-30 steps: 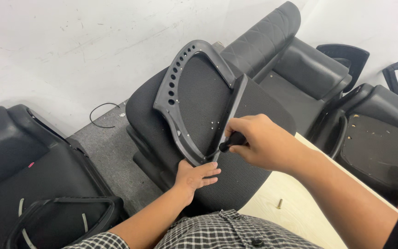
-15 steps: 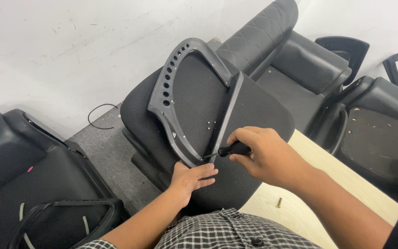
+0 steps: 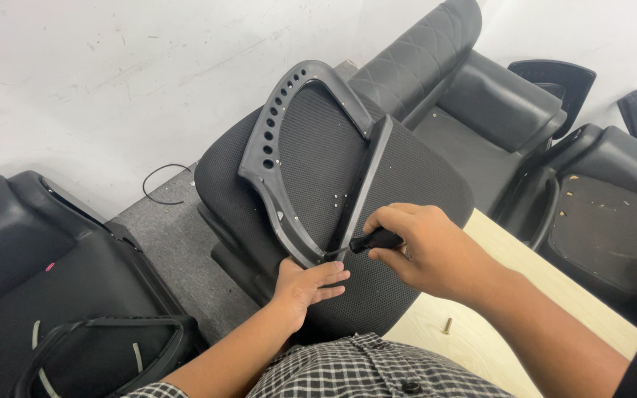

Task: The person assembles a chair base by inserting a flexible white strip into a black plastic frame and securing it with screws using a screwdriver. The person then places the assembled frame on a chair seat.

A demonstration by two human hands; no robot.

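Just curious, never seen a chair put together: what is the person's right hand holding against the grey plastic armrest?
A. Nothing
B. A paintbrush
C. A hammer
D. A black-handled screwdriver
D: the right hand grips a black-handled screwdriver, its tip at the lower end of the grey plastic armrest, beside the left hand.

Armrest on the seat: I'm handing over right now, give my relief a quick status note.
Right hand grips a screwdriver, tip at the lower corner of the grey armrest.
Left hand lies flat on the mesh seat just below that corner, steadying it.
Armrest lies on the seat, not visibly fixed elsewhere.
One loose bolt lies on the wooden board.
Whether the corner screw is tight cannot be told.
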